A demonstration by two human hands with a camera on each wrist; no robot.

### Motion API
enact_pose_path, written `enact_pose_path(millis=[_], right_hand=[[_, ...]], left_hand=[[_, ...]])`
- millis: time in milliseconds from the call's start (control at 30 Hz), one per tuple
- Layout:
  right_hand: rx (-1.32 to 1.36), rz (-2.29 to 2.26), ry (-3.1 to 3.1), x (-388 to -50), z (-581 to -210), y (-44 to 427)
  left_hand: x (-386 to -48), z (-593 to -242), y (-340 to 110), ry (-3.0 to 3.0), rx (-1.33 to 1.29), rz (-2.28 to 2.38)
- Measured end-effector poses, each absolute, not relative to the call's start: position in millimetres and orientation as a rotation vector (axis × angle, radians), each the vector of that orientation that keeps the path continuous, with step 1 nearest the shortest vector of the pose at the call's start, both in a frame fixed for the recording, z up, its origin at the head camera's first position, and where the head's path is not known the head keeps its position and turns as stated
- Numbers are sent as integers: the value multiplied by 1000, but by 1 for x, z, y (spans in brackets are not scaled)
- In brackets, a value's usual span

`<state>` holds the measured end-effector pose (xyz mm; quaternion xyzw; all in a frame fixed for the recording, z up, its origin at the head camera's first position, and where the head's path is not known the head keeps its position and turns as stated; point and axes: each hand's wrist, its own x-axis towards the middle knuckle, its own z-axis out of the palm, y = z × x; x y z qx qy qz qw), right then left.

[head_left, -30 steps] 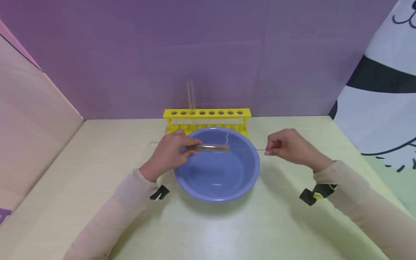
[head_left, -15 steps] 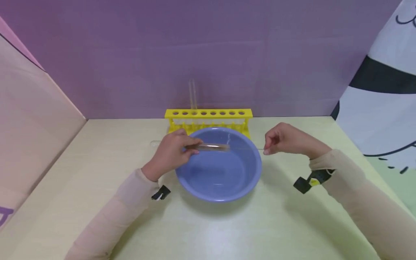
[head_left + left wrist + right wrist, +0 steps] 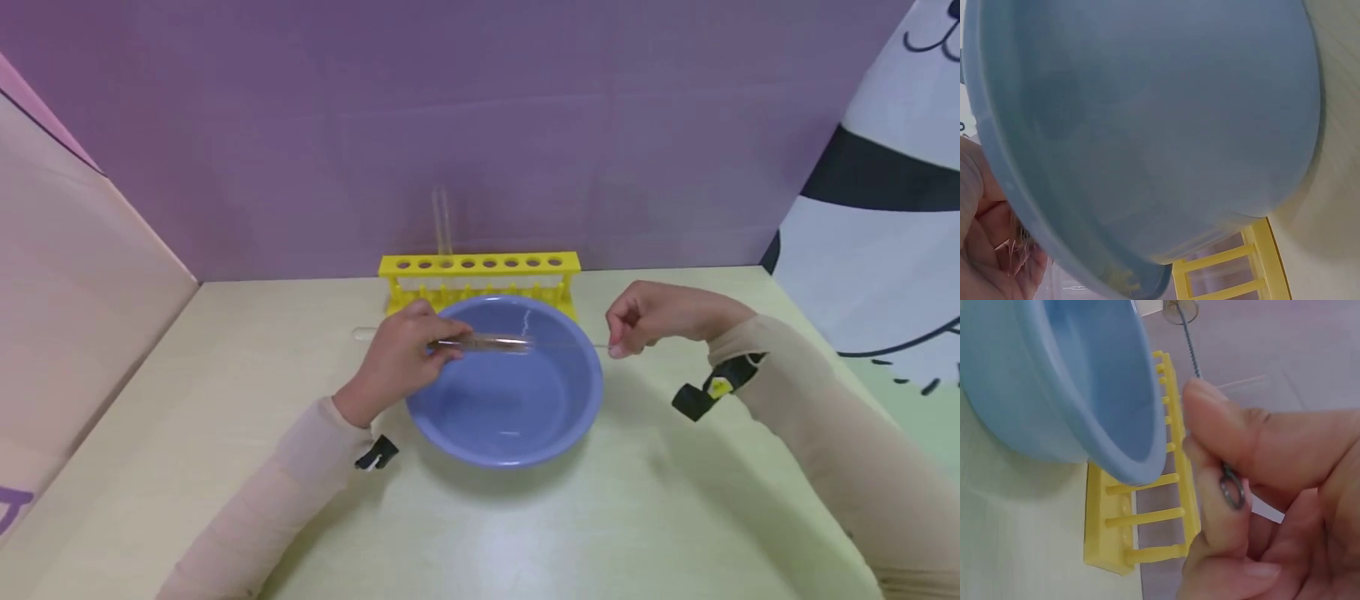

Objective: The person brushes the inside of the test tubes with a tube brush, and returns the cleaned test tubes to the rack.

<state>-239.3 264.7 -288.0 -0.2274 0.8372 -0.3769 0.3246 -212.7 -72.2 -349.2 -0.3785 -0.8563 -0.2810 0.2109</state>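
Observation:
My left hand (image 3: 401, 358) grips a clear glass test tube (image 3: 513, 344) lying level above the blue basin (image 3: 506, 437). The tube's rounded end sticks out left of the hand, and its mouth points right. Inside it is a brownish part of a test tube brush, largely hidden by my fingers. To the right of the basin, my right hand (image 3: 660, 317) pinches the brush's thin wire handle. The right wrist view shows the twisted wire (image 3: 1190, 347) running into the tube mouth, with its end loop (image 3: 1232, 490) against the fingers.
Behind the basin stands a yellow test tube rack (image 3: 480, 264), partly hidden by it. One clear test tube (image 3: 442, 217) stands upright in the rack. A purple backdrop (image 3: 480, 133) rises behind the pale table (image 3: 495, 542).
My right wrist and forearm have risen and tilted, while the fingers have shifted slightly left on the wire handle. The left hand and tube stay almost where they were.

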Motion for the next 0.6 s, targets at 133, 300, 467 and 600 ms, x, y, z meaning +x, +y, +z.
enact_pose_path(millis=[133, 300, 467, 600], right_hand=[[-552, -990, 2159, -244, -289, 262], [-514, -1028, 2090, -250, -286, 261], [-501, -1056, 2035, -252, -287, 259], [-488, -1065, 2022, -253, -288, 256]], left_hand=[[-211, -350, -73, -2361, -1034, -775], [-209, -347, -73, -2308, -1020, -782], [-210, -347, -73, -2248, -1029, -803], [-212, -348, -72, -2214, -1027, -796]])
